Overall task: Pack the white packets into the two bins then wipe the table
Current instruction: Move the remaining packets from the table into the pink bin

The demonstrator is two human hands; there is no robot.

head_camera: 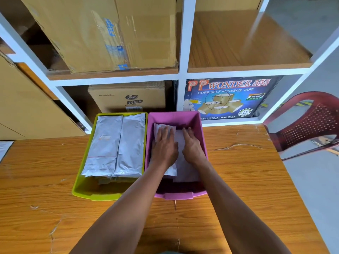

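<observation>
From the head view, the readable print sat on the white-framed shelf unit (183,52) behind the counter. A blue printed carton (227,98) in the lower right bay read "WONDER 555", "BOPP SELF ADHESIVE TAPE" and "INDUSTRIAL USE ONLY", with pictures of brown tape rolls. Left of it, a brown cardboard box (128,98) carried "Dabur" and "RED". A large brown cardboard carton (110,33) on the shelf above bore blue tape whose lettering was too blurred to read.

On the wood-grain counter (55,208), a lime-green plastic bin (80,187) and a pink plastic bin (183,196) stood side by side, touching. The green bin held glossy white plastic packets (113,143) stacked in two rows and lying flat; the top left one showed a thin red line across it and a faint orange mark. More matte white packets (183,173) lay flat in the pink bin.

The left hand (165,145) rested palm down on those packets with straight fingers close together. The right hand (192,145) lay beside it, palm down too, fingers extended onto the packets.

A maroon perforated plastic chair (308,125) stood off the counter's right far corner.
</observation>
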